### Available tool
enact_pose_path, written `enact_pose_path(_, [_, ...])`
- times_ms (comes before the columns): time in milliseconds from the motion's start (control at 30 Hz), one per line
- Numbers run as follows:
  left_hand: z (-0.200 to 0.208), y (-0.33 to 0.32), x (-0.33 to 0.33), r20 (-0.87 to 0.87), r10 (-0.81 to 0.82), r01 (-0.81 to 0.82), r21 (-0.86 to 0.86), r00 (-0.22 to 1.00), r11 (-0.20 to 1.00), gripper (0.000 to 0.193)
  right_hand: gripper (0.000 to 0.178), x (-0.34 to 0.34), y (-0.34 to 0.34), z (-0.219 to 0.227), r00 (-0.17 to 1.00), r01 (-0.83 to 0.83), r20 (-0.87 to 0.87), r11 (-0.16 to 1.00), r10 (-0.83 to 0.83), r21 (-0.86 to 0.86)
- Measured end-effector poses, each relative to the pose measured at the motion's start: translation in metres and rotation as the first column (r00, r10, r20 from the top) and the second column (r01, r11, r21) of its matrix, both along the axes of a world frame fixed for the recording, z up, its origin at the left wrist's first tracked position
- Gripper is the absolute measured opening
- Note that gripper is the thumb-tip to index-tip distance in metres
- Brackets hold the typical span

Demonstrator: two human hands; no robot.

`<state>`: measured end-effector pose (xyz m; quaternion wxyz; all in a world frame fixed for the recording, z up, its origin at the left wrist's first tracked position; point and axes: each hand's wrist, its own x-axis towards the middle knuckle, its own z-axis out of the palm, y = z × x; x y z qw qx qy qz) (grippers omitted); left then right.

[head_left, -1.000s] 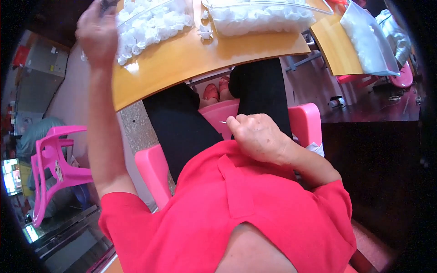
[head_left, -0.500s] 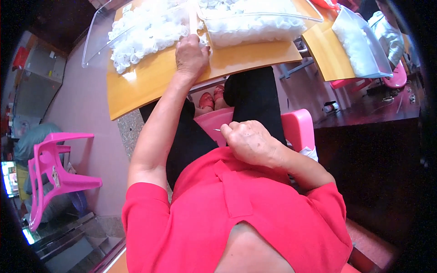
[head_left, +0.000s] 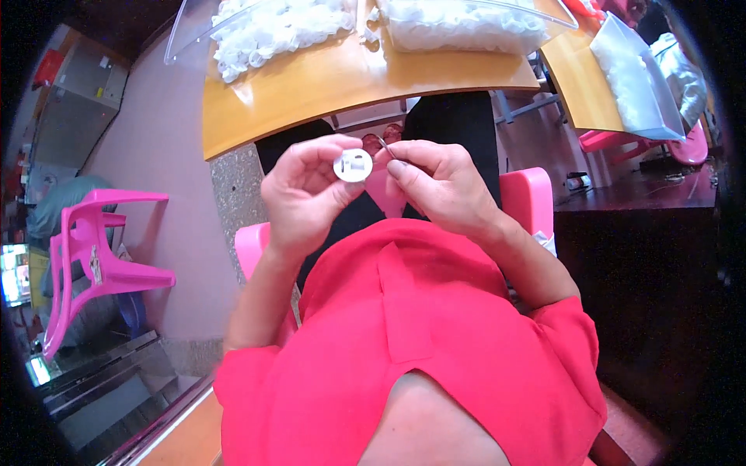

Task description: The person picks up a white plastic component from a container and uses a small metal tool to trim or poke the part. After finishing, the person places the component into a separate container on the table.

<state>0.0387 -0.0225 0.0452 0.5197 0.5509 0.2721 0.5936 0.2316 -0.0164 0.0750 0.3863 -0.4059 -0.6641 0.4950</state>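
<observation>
Between the thumb and fingers of my left hand [head_left: 299,194] is a small round white plastic piece [head_left: 344,175], its face with dark slots turned up toward me. Just to its right, my right hand [head_left: 451,190] pinches a thin, pointed metal tool [head_left: 385,148], whose exact kind I cannot make out. The tool's tip points up and left, close to the piece but apart from it. Both hands are held above my lap, on the near side of the table [head_left: 311,97].
Two clear plastic bins of small white parts, the left bin [head_left: 180,35] and the right bin [head_left: 466,39], stand on the table. Another bin [head_left: 649,101] is at far right, beside a person [head_left: 684,74]. A pink stool [head_left: 101,233] lies at left.
My left hand has come back from the table between the bins and now holds the round white piece. My right hand has risen from my lap toward it with the metal tool.
</observation>
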Motion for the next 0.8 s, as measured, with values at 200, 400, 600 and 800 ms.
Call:
enact_pose_path(200, [-0.002,-0.017,0.007,-0.025,0.061,-0.058,0.107,0.998,0.993,0.03,0.015,-0.015,-0.009,0.011,0.967,-0.046,-0.252,0.958,-0.027,-0.281])
enact_pose_path(400, [-0.015,-0.017,-0.001,-0.032,0.012,-0.011,0.031,0.999,0.999,0.029,0.017,-0.01,-0.004,-0.003,0.966,-0.109,-0.259,0.889,-0.01,-0.444])
enact_pose_path(600, [-0.025,-0.02,0.007,-0.071,0.058,-0.057,0.024,0.996,0.998,0.048,0.013,-0.02,-0.003,-0.016,0.883,-0.088,-0.436,0.852,-0.173,-0.516])
enact_pose_path(800, [-0.023,-0.025,0.002,-0.197,0.146,-0.141,0.037,0.97,0.989,0.046,0.012,-0.025,-0.008,-0.017,0.933,-0.038,-0.34,0.908,-0.117,-0.418])
